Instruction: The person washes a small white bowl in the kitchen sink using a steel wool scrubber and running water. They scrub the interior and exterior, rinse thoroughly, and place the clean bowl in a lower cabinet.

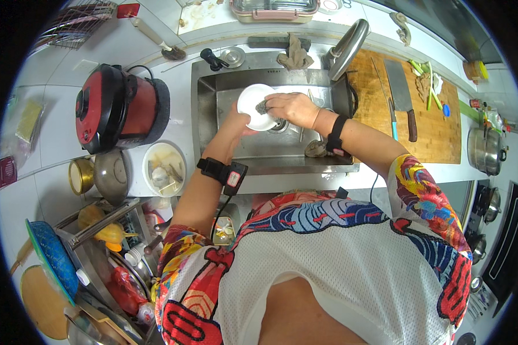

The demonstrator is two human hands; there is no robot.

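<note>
Over the stainless-steel sink, my left hand grips a small white bowl by its lower left rim, with the inside tilted up toward me. My right hand pinches a grey scouring pad, which touches the inside of the bowl. Below them the drain is partly hidden by the bowl and my right hand. A crumpled grey-brown cloth lies at the sink's near right corner, and slim utensils rest in the basin beneath my right wrist. The curved faucet stands at the back right.
On the right, a wooden cutting board carries a cleaver, a blue-handled knife and green vegetable stalks. Left of the sink stand a red electric pressure cooker and a white bucket of scraps. A rag lies behind the basin.
</note>
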